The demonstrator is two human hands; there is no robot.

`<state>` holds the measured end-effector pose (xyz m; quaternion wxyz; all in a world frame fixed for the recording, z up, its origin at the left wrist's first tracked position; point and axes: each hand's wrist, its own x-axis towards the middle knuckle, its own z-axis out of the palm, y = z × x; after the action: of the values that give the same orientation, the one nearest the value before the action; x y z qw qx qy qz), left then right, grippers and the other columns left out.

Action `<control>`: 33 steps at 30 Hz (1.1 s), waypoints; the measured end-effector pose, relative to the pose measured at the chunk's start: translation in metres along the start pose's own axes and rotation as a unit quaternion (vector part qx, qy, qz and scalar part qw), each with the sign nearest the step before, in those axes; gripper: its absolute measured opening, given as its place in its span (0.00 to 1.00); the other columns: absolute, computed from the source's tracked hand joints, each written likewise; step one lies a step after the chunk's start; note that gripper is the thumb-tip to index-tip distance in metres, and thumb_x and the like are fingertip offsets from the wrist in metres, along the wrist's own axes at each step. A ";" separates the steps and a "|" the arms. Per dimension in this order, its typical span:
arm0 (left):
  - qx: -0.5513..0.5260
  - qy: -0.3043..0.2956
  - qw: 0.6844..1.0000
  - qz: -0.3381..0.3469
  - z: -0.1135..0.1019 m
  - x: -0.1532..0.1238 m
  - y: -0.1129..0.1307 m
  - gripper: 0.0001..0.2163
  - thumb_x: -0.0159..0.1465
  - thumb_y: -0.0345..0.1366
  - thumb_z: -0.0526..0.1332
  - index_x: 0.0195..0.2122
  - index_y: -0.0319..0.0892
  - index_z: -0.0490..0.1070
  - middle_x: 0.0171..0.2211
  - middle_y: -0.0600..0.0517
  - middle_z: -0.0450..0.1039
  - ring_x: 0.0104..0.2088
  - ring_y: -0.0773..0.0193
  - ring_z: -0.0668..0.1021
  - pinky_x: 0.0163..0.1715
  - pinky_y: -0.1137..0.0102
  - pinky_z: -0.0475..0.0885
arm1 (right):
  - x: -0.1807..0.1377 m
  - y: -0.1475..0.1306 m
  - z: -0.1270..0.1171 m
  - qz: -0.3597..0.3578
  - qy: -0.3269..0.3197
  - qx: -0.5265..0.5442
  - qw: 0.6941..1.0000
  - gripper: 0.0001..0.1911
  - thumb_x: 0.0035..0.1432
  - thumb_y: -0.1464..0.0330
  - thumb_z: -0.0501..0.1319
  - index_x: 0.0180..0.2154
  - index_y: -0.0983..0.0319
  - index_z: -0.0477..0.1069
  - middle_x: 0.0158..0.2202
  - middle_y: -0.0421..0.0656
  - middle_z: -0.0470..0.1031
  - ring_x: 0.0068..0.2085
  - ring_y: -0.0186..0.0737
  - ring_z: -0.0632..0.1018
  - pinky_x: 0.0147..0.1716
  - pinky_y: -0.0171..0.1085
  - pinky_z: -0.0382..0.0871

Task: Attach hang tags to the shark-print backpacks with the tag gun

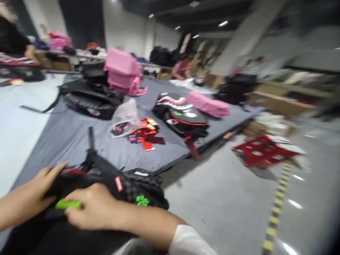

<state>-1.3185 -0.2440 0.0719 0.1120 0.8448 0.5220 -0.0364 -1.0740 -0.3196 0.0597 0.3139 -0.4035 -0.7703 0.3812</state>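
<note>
1. Down at the lower left of the view, both bare hands are hovering over or resting on a black backpack [69,182], which is lying at the near edge of the grey-covered table [172,154]
2. Left hand [44,186] is coming in from the left edge, forearm sloping up and away, index finger reaching forward and thumb sitting well apart from it, so it's looking pretty wide open against the bag; can't tell if the fingertips are catching any cloth
3. Right hand [94,205] is crossing from the lower right, white sleeve [190,241] bunching up near the elbow, knuckles facing up, fingers curling closed around a lime-green tool [68,204]
4. That tool is poking out leftward toward the other hand, long axis running nearly level across the view; the rest is hiding in the fist, so can't tell which end is doing the work
5. As for the bag, it's spreading lower left to right, its black strap [91,139] pointing away from the person, and its green print [142,200] is showing on the right side
</note>
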 end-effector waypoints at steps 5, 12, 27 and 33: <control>-0.013 -0.126 0.991 -0.046 -0.059 0.002 0.068 0.43 0.57 0.32 0.58 0.72 0.45 0.39 0.63 0.41 0.56 0.54 0.51 0.76 0.51 0.65 0.71 | -0.012 0.006 -0.019 -0.011 0.064 0.020 0.998 0.14 0.60 0.71 0.59 0.46 0.58 0.78 0.41 0.42 0.83 0.39 0.41 0.83 0.41 0.35 0.74; 0.007 -0.157 0.984 -0.083 -0.065 0.004 0.073 0.47 0.56 0.27 0.61 0.72 0.48 0.34 0.64 0.41 0.55 0.49 0.58 0.77 0.48 0.69 0.71 | -0.007 0.019 -0.010 -0.078 0.070 -0.033 0.994 0.12 0.61 0.69 0.59 0.45 0.59 0.78 0.39 0.42 0.83 0.36 0.43 0.83 0.38 0.38 0.75; 0.006 -0.155 0.985 -0.077 -0.064 0.005 0.072 0.46 0.56 0.26 0.60 0.72 0.49 0.34 0.64 0.41 0.54 0.48 0.58 0.77 0.46 0.69 0.71 | 0.002 0.012 0.000 -0.098 0.061 -0.020 0.993 0.13 0.62 0.70 0.59 0.46 0.59 0.77 0.41 0.44 0.83 0.39 0.42 0.83 0.43 0.38 0.75; 0.009 -0.128 0.989 -0.067 -0.063 0.000 0.069 0.43 0.58 0.30 0.58 0.72 0.47 0.37 0.64 0.41 0.55 0.51 0.54 0.77 0.47 0.67 0.72 | 0.001 0.000 -0.006 -0.047 0.023 -0.020 0.998 0.14 0.61 0.70 0.60 0.47 0.58 0.78 0.41 0.42 0.83 0.41 0.40 0.83 0.44 0.36 0.73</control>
<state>-1.2602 -0.2591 0.1440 0.1672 0.7973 0.5585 -0.1566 -1.0699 -0.3173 0.0627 0.3413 -0.3812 -0.7884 0.3414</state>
